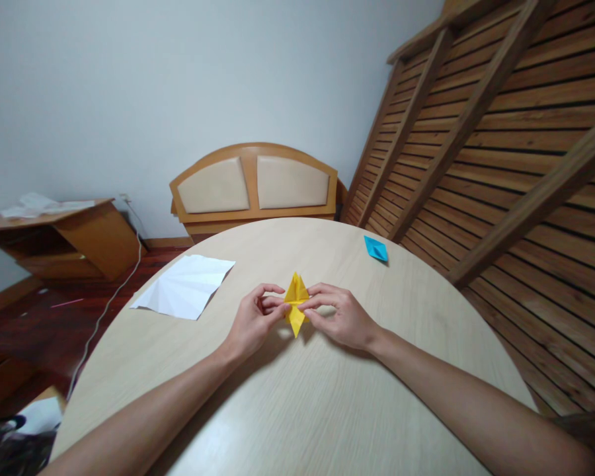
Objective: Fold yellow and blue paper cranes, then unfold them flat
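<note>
Your fingertips met at the middle of a small yellow folded-paper piece, a diamond shape with one point toward the far edge and the other toward you. Your left hand pinched its left side, thumb and forefinger closed narrowly on the paper's edge while the other fingers curled loosely behind. Your right hand gripped the right side the same way, forefinger stretched across to the centre fold, the remaining fingers tucked under and resting on the wood. The yellow piece sat just above the surface, near the middle of a round, pale wooden table, with both of your forearms lying across the tabletop toward it.

To the left of your hands, well apart, lay a white sheet of creased paper with fan-like fold lines, flat near the table's rim. Far to the right, near the opposite rim, sat a small blue folded-paper shape. Beyond the table stood a wooden headboard with two padded beige panels against the grey wall, a slatted wooden bed frame leaning at the right, and a low wooden cabinet at the left.
</note>
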{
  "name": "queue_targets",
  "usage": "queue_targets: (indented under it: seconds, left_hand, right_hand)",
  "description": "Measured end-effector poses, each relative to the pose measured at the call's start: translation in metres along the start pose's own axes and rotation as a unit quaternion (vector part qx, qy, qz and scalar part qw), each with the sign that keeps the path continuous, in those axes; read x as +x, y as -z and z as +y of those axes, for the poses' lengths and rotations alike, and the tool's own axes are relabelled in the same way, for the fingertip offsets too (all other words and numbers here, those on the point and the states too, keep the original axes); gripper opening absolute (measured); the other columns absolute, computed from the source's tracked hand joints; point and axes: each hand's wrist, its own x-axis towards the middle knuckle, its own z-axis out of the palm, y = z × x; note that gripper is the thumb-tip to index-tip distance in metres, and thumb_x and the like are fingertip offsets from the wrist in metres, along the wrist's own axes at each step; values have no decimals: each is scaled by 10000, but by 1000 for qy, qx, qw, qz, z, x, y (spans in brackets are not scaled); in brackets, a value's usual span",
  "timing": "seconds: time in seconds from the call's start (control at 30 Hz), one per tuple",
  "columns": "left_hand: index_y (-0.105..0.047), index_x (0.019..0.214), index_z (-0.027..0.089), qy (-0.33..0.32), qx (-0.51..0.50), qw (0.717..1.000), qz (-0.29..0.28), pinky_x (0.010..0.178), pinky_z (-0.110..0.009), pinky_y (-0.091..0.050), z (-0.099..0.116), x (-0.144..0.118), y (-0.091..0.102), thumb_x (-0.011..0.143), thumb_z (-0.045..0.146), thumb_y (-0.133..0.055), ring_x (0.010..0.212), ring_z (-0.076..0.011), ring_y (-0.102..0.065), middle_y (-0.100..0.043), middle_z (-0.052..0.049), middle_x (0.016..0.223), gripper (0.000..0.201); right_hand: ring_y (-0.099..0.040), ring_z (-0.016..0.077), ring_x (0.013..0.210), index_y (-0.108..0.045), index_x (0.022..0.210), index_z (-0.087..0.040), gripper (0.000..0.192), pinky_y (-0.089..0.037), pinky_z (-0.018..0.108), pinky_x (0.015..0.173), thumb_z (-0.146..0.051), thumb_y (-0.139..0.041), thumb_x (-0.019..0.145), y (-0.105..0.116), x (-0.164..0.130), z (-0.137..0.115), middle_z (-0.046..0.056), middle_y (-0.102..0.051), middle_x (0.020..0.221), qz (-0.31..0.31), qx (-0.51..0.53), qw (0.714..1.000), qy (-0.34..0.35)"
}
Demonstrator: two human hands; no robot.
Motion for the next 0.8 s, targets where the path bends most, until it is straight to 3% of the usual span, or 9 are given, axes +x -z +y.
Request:
queue_targets:
  seconds: [0.13, 0.23, 0.5, 0.8]
  left_hand:
    - [-578, 980, 147, -4, 2, 1000, -4, 658, -234, -547, 1, -2, 0, 695, 339, -857, 693, -142, -707, -751, -49, 766, 443]
    - [-575, 987, 148, -9, 7, 1000, -7, 670, -246, -554, 1, -2, 0, 706, 347, -847, 704, -146, -710, -752, -50, 778, 438]
    - [-593, 943, 156, -50, 90, 995, 1, 663, -265, -563, 3, -6, -3, 741, 331, -804, 714, -169, -715, -738, -51, 770, 340]
    - [-662, 835, 152, -81, 195, 977, 10, 637, -263, -567, 6, -8, -9, 777, 334, -739, 707, -157, -678, -710, -54, 825, 206]
  right_hand:
    - [-676, 156, 806, -687, 895, -187, 74, -574, 307, 753, -252, -669, 864, -5, 1, 1, 40, -711, 896, 22, 69, 993, -98]
    - [-672, 146, 757, -604, 909, -191, 158, -584, 308, 737, -271, -714, 828, -8, 1, 3, 22, -685, 871, 41, 115, 984, -133]
    - [-634, 132, 731, -492, 887, -212, 244, -564, 283, 677, -224, -717, 791, -8, 1, 1, -10, -597, 838, 53, 124, 982, -136]
    - [-636, 144, 772, -539, 962, -208, 258, -528, 291, 697, -145, -687, 761, -11, 0, -5, 2, -651, 878, 44, 61, 991, -110]
